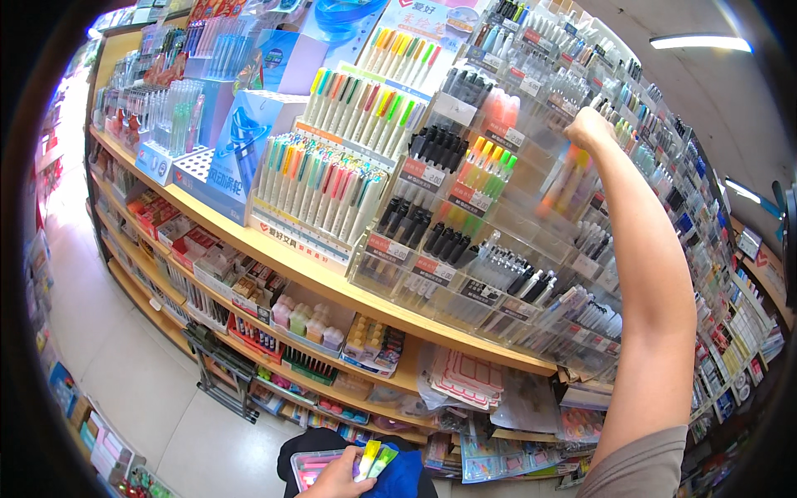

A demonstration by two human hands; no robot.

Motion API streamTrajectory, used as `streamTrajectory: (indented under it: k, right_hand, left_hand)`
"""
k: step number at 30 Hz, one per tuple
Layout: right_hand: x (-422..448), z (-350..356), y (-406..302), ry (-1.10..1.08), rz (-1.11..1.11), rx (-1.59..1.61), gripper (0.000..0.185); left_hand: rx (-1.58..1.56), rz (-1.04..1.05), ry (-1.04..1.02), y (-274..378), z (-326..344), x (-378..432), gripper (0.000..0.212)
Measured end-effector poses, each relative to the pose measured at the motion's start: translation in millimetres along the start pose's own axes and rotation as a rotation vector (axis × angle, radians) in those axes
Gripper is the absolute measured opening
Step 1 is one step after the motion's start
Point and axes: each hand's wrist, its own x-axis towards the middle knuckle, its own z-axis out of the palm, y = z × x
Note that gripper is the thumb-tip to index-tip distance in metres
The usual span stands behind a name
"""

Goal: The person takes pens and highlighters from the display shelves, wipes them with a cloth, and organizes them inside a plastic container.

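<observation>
My right hand (590,129) reaches up among the clear acrylic pen compartments on the right; what its fingers touch cannot be made out. Just below it, orange, yellow and purple pens (565,182) look blurred. Low in the view, my left hand (344,473) holds a yellow highlighter (368,459) and a green highlighter (382,462), both tilted upward. Against the same hand is a clear plastic box (306,468) with pink items inside. To the left of the raised hand, highlighters with orange, yellow and green caps (489,167) stand in a compartment.
A wooden shelf edge (299,269) runs beneath the displays. White-barrelled coloured pens (317,187) fill a stepped stand at the centre. Boxed stationery lies on lower shelves. A dark folding metal frame (225,373) stands beside the shelves. Another goods display (106,445) borders the tiled floor at lower left.
</observation>
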Motion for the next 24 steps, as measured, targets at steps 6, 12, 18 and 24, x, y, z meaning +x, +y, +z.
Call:
streamTrajectory:
  k: [6,12,18,24]
  right_hand:
    - [-3,16,-5,0.164,-0.045,-0.018,0.029]
    - [14,14,2,0.118,-0.171,-0.076,0.029]
    - [14,12,4,0.049,-0.251,-0.144,0.03]
    - [10,9,1,0.119,0.016,0.078,0.037]
  left_hand:
    - [0.042,-0.031,-0.021,5,-2,1,0.061]
    - [0.146,-0.106,-0.069,11,-8,4,0.059]
    - [0.068,-0.015,-0.038,1,-6,6,0.059]
    - [0.056,-0.014,-0.044,1,-5,4,0.058]
